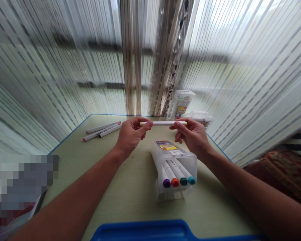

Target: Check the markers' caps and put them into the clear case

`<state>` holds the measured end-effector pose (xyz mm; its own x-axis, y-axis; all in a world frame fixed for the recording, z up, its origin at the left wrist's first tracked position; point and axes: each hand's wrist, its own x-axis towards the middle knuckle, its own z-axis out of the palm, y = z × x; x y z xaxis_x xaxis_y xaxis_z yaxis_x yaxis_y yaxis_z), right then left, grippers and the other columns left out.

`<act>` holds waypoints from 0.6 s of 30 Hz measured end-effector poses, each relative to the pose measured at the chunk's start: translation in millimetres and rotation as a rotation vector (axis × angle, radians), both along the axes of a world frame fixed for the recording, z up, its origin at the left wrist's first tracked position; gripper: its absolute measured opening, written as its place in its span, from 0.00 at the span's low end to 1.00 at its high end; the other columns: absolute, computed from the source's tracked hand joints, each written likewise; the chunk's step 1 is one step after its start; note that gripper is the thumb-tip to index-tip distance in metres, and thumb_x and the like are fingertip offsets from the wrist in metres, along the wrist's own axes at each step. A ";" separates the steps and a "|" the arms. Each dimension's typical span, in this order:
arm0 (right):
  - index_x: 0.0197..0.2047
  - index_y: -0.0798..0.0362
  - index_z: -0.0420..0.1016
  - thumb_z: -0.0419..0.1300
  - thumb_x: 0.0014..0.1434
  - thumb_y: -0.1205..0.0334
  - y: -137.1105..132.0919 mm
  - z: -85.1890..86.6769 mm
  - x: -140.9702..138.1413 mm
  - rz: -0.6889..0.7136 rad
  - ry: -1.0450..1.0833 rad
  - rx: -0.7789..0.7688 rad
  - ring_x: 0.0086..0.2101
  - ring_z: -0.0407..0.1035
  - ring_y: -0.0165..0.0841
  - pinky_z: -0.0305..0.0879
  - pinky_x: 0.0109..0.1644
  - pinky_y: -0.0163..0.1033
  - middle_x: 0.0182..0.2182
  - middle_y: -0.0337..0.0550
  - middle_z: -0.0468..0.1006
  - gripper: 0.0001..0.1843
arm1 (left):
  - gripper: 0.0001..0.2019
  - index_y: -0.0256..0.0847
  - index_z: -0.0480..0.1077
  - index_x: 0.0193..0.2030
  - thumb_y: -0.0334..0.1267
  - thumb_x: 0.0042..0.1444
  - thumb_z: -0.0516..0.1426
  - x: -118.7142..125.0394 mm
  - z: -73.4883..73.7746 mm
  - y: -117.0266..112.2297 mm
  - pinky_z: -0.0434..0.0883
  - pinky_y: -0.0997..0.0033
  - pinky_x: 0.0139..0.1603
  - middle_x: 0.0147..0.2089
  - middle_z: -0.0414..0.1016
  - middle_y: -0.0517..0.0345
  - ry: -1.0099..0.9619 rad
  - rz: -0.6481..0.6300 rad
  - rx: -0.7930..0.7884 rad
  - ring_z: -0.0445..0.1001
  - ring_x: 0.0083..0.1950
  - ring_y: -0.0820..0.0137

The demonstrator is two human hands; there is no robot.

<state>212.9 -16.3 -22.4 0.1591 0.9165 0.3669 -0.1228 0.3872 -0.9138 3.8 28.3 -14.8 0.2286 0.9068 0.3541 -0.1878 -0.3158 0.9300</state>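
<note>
Stretched level between my two hands is a white marker with yellow ends. My left hand pinches its left end, and my right hand pinches the right end. Just below them, a clear plastic case lies on the table with its open end toward me. Inside it are several white markers with colored ends, among them a purple one, an orange one, a dark green one and a turquoise one. Over on the left lie loose white markers with pink ends.
The pale green table has a blue edge and a blue tray-like part nearest me. At the back right stand an upright clear case and another clear container. String curtains hang behind. A patterned cloth is at right.
</note>
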 end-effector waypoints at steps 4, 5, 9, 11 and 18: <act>0.39 0.55 0.78 0.72 0.53 0.56 -0.7 0.5 -0.5 -0.003 0.006 0.002 0.16 0.70 0.25 0.60 0.16 0.29 0.30 0.43 0.84 0.14 | 0.17 0.34 0.77 0.37 0.46 0.48 0.70 0.7 0.8 -0.1 0.61 0.76 0.19 0.28 0.75 0.58 -0.002 -0.003 -0.012 0.64 0.20 0.79; 0.39 0.55 0.78 0.72 0.53 0.56 -0.9 0.8 -0.7 -0.005 0.006 0.002 0.16 0.70 0.25 0.60 0.16 0.29 0.30 0.43 0.84 0.14 | 0.17 0.34 0.77 0.37 0.46 0.47 0.70 1.0 1.2 -0.2 0.61 0.76 0.19 0.28 0.76 0.58 -0.005 -0.004 -0.016 0.64 0.20 0.79; 0.40 0.55 0.79 0.72 0.54 0.55 -1.8 1.6 -1.6 -0.008 0.010 -0.006 0.16 0.70 0.25 0.60 0.16 0.29 0.30 0.43 0.84 0.15 | 0.19 0.33 0.77 0.38 0.46 0.46 0.70 1.8 2.4 -0.8 0.61 0.76 0.19 0.28 0.76 0.57 -0.023 0.000 -0.034 0.64 0.20 0.79; 0.40 0.55 0.79 0.71 0.54 0.55 -1.9 1.6 -1.6 -0.009 0.013 -0.011 0.16 0.71 0.26 0.60 0.16 0.29 0.30 0.44 0.84 0.15 | 0.19 0.32 0.77 0.39 0.46 0.47 0.70 1.7 2.3 -1.0 0.61 0.76 0.20 0.29 0.77 0.56 -0.030 0.002 -0.042 0.64 0.20 0.80; 0.42 0.56 0.78 0.69 0.57 0.53 -2.0 1.9 -1.5 0.002 0.044 -0.029 0.15 0.71 0.27 0.60 0.16 0.30 0.31 0.46 0.84 0.15 | 0.17 0.32 0.77 0.42 0.45 0.52 0.67 1.4 1.8 -0.7 0.63 0.76 0.21 0.30 0.77 0.55 -0.041 -0.008 -0.066 0.66 0.21 0.79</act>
<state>211.5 -18.3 -20.5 0.1725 0.9270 0.3331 -0.1644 0.3606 -0.9181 5.2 27.7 -13.0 0.2222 0.9268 0.3028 -0.2280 -0.2525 0.9403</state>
